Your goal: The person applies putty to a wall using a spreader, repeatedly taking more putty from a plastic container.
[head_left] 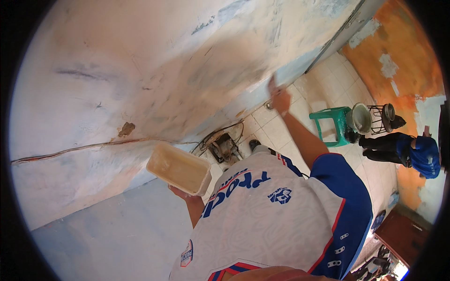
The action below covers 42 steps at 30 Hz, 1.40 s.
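Note:
A shallow rectangular cream plastic tub [180, 168] with pale residue inside is held up by my left hand [178, 192]. Its fingers are closed at the near side and underside, partly hidden by the tub. My right arm reaches out toward the lower part of the patchy painted wall [187, 75]. At its end my right hand [280, 99] looks closed, somewhat blurred; a narrow reddish-brown shape sticks up from it, and I cannot make out what it grips. Close to that hand, a pale bluish band runs along the wall.
A cable [93, 146] runs along the wall to a dark box-like object [224, 147] low down. On the tiled floor [276, 131] are a green plastic stool [323, 114], a grey bucket [360, 118] and a wire stand [378, 119]. Another person [424, 154] in blue stands by the orange wall.

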Each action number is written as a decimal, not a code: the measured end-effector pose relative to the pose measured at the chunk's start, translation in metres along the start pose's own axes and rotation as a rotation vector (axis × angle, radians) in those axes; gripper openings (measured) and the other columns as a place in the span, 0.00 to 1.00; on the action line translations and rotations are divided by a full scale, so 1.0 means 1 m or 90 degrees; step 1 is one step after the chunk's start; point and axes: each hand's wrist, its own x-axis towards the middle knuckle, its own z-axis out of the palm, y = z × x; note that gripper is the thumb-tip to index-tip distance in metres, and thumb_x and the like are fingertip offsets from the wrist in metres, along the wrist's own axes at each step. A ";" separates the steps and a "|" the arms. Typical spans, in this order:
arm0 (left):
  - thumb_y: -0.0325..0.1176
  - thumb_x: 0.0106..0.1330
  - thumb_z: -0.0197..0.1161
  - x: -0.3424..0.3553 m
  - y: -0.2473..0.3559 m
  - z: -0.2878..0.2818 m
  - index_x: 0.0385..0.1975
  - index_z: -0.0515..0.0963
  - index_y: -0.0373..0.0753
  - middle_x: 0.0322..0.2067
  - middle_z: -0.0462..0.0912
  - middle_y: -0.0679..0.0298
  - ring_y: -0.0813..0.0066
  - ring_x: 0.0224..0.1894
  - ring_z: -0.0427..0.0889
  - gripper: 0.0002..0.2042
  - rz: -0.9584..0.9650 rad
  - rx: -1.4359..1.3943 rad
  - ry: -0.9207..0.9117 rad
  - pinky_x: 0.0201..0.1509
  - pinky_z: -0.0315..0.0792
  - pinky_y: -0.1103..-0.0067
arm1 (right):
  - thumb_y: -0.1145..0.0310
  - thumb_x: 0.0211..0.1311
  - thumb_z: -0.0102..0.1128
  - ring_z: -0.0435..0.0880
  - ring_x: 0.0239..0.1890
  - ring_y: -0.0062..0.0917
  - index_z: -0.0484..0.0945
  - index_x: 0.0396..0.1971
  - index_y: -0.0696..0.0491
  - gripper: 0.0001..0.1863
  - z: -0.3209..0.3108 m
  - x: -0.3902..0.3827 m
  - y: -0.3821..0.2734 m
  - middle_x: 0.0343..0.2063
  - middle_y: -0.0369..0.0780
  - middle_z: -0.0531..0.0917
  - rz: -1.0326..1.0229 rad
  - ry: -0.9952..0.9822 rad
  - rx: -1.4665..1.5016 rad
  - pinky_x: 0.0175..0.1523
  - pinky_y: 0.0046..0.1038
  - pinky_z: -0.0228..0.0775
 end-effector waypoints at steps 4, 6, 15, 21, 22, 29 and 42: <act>0.47 0.73 0.45 -0.006 -0.016 0.021 0.56 0.71 0.36 0.50 0.80 0.57 0.63 0.48 0.82 0.23 -0.027 -0.015 0.033 0.51 0.79 0.68 | 0.64 0.60 0.60 0.86 0.28 0.46 0.77 0.33 0.56 0.10 -0.045 0.108 0.008 0.25 0.49 0.85 0.037 0.256 0.002 0.34 0.41 0.76; 0.47 0.73 0.45 -0.005 -0.022 0.032 0.56 0.71 0.36 0.51 0.80 0.57 0.63 0.49 0.81 0.23 -0.038 -0.027 0.049 0.51 0.79 0.68 | 0.65 0.59 0.61 0.85 0.29 0.47 0.76 0.35 0.56 0.10 -0.041 0.120 -0.022 0.26 0.50 0.85 -0.042 0.260 0.024 0.34 0.41 0.76; 0.48 0.73 0.43 0.005 -0.044 0.066 0.57 0.70 0.36 0.53 0.78 0.57 0.62 0.51 0.80 0.24 -0.009 -0.045 0.017 0.54 0.77 0.67 | 0.69 0.60 0.59 0.82 0.27 0.45 0.73 0.32 0.56 0.07 -0.001 -0.040 -0.058 0.23 0.47 0.81 -0.261 -0.188 0.149 0.34 0.40 0.74; 0.47 0.74 0.41 0.011 -0.037 0.018 0.57 0.70 0.36 0.53 0.78 0.56 0.60 0.52 0.80 0.23 -0.036 -0.130 -0.093 0.56 0.76 0.65 | 0.69 0.64 0.56 0.82 0.28 0.31 0.78 0.37 0.56 0.08 -0.063 0.013 -0.020 0.27 0.44 0.81 -0.093 -0.093 0.300 0.36 0.31 0.73; 0.47 0.74 0.40 0.009 -0.035 0.020 0.57 0.70 0.36 0.53 0.78 0.56 0.60 0.52 0.80 0.23 -0.032 -0.120 -0.060 0.56 0.76 0.66 | 0.68 0.65 0.56 0.81 0.27 0.30 0.79 0.37 0.58 0.09 -0.077 0.035 -0.024 0.26 0.44 0.81 -0.072 0.040 0.303 0.34 0.30 0.73; 0.46 0.74 0.41 0.006 -0.020 0.007 0.56 0.70 0.36 0.52 0.78 0.55 0.60 0.50 0.80 0.22 -0.033 -0.111 -0.011 0.55 0.77 0.65 | 0.71 0.64 0.59 0.83 0.39 0.32 0.75 0.41 0.62 0.11 -0.100 0.105 -0.123 0.39 0.50 0.83 -0.286 0.397 0.369 0.41 0.31 0.75; 0.49 0.73 0.44 -0.026 0.067 -0.062 0.61 0.68 0.38 0.58 0.75 0.57 0.59 0.57 0.76 0.25 -0.030 -0.173 0.040 0.60 0.72 0.63 | 0.75 0.63 0.57 0.85 0.37 0.34 0.76 0.43 0.58 0.09 -0.041 -0.089 -0.178 0.38 0.46 0.83 -0.333 0.132 0.268 0.42 0.32 0.75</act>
